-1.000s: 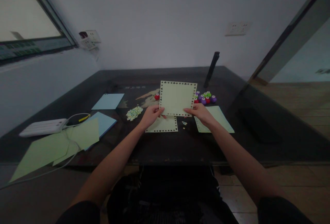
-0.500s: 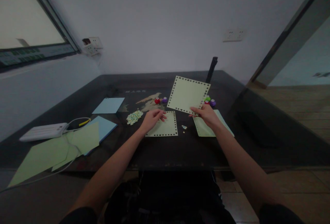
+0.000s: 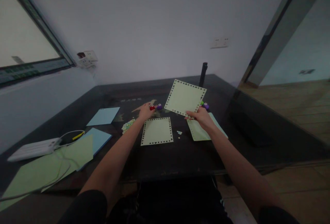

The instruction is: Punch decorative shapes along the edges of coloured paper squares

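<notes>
My left hand [image 3: 146, 111] reaches to the back of the table, its fingers closed around a small red paper punch [image 3: 152, 107]. Beside that stands a purple paper punch [image 3: 159, 107]. In my right hand [image 3: 201, 116], pinched at the lower right corner, a pale green sheet [image 3: 185, 97] is raised and tilted; small shapes are punched along its edges. A second punched sheet [image 3: 157, 130] lies flat before me. Under my right hand rests another pale green sheet [image 3: 201, 133]. More punches [image 3: 205, 106], purple and green, are partly covered by the raised sheet and hand.
Paper cut-outs lie in a pile [image 3: 128, 125] by my left forearm, with a few loose bits [image 3: 179, 132] at centre. At left are blue sheets [image 3: 103, 116], green sheets [image 3: 41, 170] and a white power strip [image 3: 33, 150] with its cable. A black upright object [image 3: 203, 74] stands behind.
My left hand has left the flat punched sheet and moved forward to the red punch. My right hand still holds up the other sheet. The view has shifted slightly.
</notes>
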A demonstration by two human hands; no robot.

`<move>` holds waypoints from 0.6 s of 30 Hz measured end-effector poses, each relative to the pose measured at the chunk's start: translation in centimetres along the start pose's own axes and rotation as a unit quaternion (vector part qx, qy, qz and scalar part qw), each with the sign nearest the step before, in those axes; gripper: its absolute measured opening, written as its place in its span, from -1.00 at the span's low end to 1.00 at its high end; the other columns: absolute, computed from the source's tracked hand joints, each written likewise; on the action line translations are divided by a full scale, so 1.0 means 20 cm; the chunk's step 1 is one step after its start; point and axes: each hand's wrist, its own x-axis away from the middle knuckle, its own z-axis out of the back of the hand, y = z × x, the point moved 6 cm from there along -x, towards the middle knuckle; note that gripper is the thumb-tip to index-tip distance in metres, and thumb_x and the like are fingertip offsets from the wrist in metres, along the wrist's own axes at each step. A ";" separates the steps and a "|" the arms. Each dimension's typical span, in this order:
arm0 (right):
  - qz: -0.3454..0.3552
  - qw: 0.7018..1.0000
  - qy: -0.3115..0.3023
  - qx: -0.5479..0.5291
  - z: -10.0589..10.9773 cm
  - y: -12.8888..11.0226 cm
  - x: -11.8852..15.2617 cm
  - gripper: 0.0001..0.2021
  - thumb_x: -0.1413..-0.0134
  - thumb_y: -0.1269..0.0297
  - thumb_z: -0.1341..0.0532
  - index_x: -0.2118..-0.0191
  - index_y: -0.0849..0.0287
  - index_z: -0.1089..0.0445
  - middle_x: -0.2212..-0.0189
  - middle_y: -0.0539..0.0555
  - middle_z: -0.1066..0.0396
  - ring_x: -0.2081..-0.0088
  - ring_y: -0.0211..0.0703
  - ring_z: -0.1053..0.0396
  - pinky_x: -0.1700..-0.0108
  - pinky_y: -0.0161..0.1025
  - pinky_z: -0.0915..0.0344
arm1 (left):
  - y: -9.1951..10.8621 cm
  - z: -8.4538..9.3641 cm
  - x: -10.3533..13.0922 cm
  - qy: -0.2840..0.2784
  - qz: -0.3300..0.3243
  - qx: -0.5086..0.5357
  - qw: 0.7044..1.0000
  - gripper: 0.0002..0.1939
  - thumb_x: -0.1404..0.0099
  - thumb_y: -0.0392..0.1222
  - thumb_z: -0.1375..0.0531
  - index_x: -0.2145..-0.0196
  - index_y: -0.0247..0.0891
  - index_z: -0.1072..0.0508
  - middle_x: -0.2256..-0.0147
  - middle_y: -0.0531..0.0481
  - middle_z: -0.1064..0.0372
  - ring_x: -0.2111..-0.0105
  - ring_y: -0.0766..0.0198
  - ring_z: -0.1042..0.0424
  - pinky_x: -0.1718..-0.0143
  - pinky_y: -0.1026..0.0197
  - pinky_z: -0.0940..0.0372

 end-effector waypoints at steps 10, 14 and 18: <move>0.020 1.000 -0.003 -0.019 0.00 -0.02 0.04 -0.66 0.36 0.26 -0.41 0.33 0.23 -0.46 0.40 0.11 -0.53 0.48 -0.15 -0.45 0.40 -0.19 -0.43 | 0.03 -0.03 0.00 0.009 0.011 -0.008 1.000 -0.70 -0.20 -0.15 -0.17 0.11 -0.25 -0.39 0.15 -0.21 -0.42 0.11 0.02 -0.37 0.11 0.07 -0.22; 0.002 1.000 0.019 -0.016 0.00 -0.04 0.06 -0.65 0.38 0.24 -0.42 0.34 0.25 -0.45 0.42 0.12 -0.53 0.55 -0.17 -0.44 0.51 -0.26 -0.37 | -0.01 0.00 0.04 0.052 0.009 0.013 0.999 -0.75 -0.21 -0.15 -0.15 0.14 -0.24 -0.35 0.23 -0.21 -0.43 0.18 0.02 -0.40 0.19 0.08 -0.23; 0.007 0.999 0.021 -0.039 -0.02 -0.07 0.09 -0.65 0.40 0.24 -0.43 0.36 0.23 -0.45 0.43 0.11 -0.53 0.57 -0.17 -0.42 0.52 -0.25 -0.38 | -0.03 0.03 0.12 0.076 0.047 0.154 0.984 -0.68 -0.21 -0.11 -0.16 0.10 -0.25 -0.25 0.23 -0.23 -0.39 0.22 0.06 -0.40 0.24 0.10 -0.23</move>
